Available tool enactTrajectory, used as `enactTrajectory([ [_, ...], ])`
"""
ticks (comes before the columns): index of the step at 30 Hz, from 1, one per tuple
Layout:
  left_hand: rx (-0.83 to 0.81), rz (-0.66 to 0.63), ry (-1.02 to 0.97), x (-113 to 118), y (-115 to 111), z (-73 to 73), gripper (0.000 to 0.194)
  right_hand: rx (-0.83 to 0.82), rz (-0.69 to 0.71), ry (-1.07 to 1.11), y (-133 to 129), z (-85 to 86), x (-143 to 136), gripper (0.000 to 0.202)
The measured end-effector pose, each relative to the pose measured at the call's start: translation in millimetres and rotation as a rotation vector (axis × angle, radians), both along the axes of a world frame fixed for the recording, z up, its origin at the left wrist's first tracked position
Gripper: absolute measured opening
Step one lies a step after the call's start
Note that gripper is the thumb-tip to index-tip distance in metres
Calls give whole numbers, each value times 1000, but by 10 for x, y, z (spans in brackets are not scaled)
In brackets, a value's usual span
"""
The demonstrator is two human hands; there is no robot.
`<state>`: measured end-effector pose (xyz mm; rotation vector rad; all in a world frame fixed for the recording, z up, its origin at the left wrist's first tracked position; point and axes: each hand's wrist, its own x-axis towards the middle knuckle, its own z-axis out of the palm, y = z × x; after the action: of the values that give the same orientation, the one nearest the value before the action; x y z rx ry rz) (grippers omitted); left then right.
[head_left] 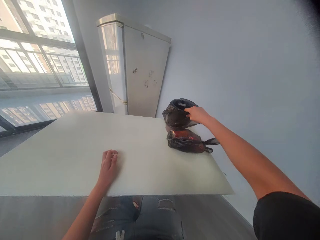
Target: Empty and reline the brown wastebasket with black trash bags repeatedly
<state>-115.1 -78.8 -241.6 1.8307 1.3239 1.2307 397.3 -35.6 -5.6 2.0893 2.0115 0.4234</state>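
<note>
My right hand (198, 115) reaches to the right side of a round container (176, 118) lined with a black plastic bag (183, 102). Its fingers pinch the bag at the container's mouth, with the fingertips partly inside. In front of that, a tied black plastic bag (186, 141) lies on its side; something red shows through the thin film, its kind unclear. My left hand (109, 165) rests on the pale table (140, 156), left of both, fingers loosely curled in and holding nothing.
A white fridge (146, 73) with worn marks on its side stands behind the table. Large windows (42, 63) fill the left, and a bare wall (240, 83) runs along the right. The table's near edge lies before my legs (155, 218).
</note>
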Motion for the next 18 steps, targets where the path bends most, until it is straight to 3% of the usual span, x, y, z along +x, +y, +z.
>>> enactTrajectory([
  [5,-5,-11,40,-3,11,16,36,70,36,50,-160,-36,-9,41],
  [7,-5,-12,54,-3,15,19,36,222,119,141,-296,-62,36,60],
  [9,-9,-14,72,-3,17,21,37,479,138,292,-493,-158,148,62],
  [12,-11,-26,99,-1,28,20,38,674,-68,526,-851,-495,407,35],
  [14,-6,-44,120,1,47,13,38,557,-215,656,-1077,-823,567,29],
  [18,9,-76,162,-5,81,-13,39,421,-251,779,-1422,-1488,626,30],
])
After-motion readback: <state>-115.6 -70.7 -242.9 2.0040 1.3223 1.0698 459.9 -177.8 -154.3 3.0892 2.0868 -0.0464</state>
